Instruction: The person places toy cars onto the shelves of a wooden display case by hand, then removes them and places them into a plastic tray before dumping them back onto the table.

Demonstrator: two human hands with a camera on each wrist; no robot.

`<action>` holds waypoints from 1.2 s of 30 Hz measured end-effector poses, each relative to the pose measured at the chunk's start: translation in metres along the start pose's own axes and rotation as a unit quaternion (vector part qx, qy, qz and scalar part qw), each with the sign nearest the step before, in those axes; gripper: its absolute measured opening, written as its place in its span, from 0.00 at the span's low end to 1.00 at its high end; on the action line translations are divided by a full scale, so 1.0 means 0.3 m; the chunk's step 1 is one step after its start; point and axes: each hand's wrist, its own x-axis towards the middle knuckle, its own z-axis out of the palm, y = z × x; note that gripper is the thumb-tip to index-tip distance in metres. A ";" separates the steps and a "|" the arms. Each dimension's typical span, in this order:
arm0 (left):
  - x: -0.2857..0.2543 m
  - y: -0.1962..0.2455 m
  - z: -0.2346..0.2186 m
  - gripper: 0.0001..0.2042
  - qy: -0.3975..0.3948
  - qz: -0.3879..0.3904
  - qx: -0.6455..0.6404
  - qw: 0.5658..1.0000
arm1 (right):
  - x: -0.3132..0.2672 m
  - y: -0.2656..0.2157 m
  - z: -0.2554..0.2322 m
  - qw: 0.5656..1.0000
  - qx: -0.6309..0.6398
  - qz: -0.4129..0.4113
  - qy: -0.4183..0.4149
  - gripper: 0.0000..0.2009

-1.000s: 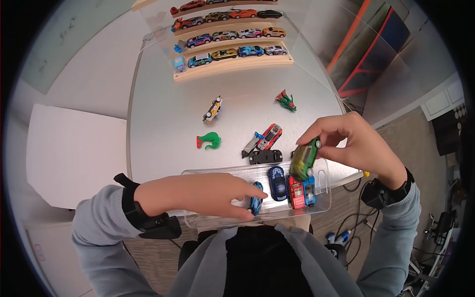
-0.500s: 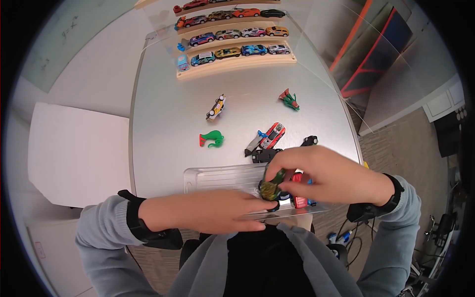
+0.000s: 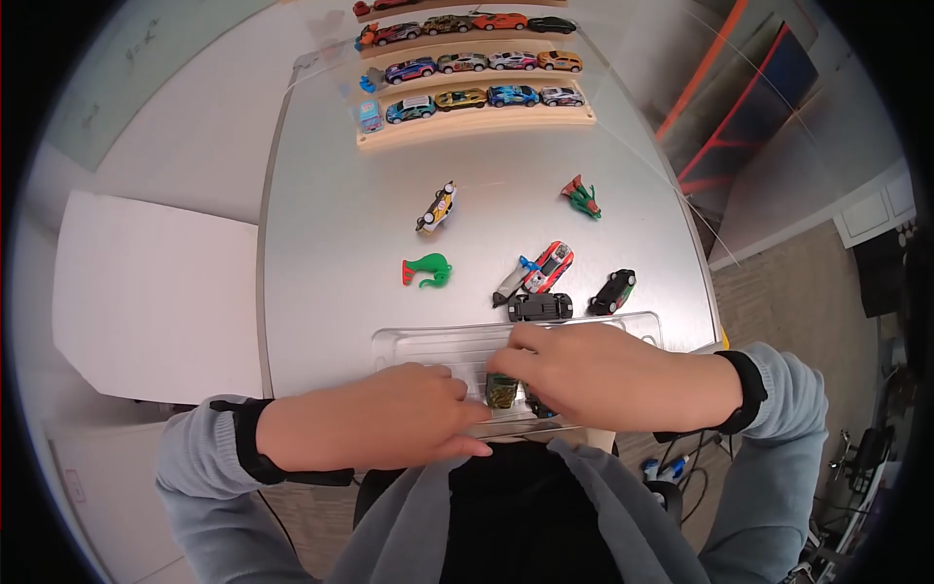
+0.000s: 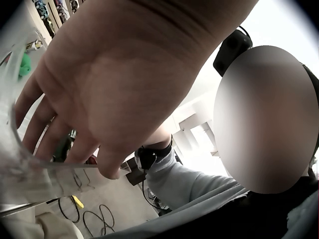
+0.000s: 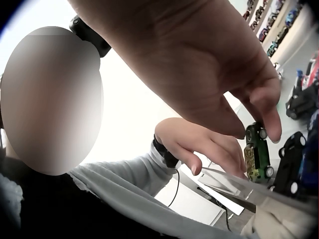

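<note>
My right hand [image 3: 618, 375] pinches one end of a green toy car [image 3: 502, 391] between thumb and fingers, low in the clear plastic tray [image 3: 428, 337]. In the right wrist view the green car stands lengthwise beneath the fingertips, beside a dark toy car [image 5: 290, 162]. Over the tray's left part lies my left hand [image 3: 384, 419], its fingers relaxed and holding nothing. Its thumb is by the near rim, and its fingertips are just left of the green car. The right hand covers the tray's right part and the red and blue cars there.
Beyond the tray lie a black toy car [image 3: 613, 292], an upturned car [image 3: 540, 308], a red car [image 3: 552, 265] and a grey figure [image 3: 510, 286]. Farther off are a green figure [image 3: 428, 269], a yellow-and-white car [image 3: 437, 207], a green-brown figure [image 3: 582, 198] and a wooden display rack [image 3: 467, 128].
My right hand has carried the green car left and down into the tray. The left hand has left the blue car it was touching and shifted left.
</note>
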 end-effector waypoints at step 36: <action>0.048 0.040 0.137 0.26 0.201 -0.066 0.147 0.966 | 0.021 0.015 -0.010 0.980 -0.156 -0.014 -0.122 0.29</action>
